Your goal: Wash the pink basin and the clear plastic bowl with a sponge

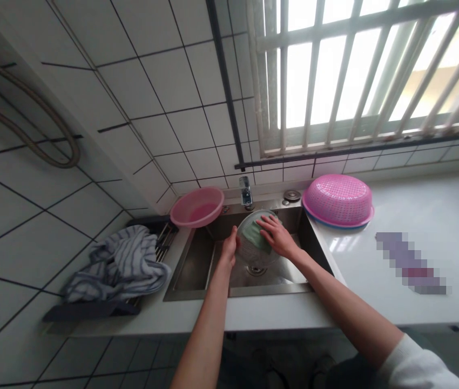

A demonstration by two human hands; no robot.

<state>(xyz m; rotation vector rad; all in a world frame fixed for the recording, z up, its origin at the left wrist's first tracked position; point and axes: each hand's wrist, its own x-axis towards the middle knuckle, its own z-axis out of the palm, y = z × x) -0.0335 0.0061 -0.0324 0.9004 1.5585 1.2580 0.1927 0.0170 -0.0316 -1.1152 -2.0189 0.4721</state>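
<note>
Over the sink (189, 270), my left hand (229, 248) grips the left edge of a round, see-through dish or lid (249, 251) with a pale rim. Whether it is glass or fine mesh I cannot tell. A light green cloth (254, 233) lies against its surface. My right hand (277, 236) presses that cloth with its fingers bent over it. The round piece is tilted, beneath the faucet (245, 192) and above the drain (256, 270).
A pink basin (197, 208) rests on the sink's back left corner. An upturned pink colander (338, 200) stands on the counter (399, 210) at right, near a blurred patch (410, 265). A striped towel (124, 265) covers a rack at left. The drain plug (292, 195) lies behind the sink.
</note>
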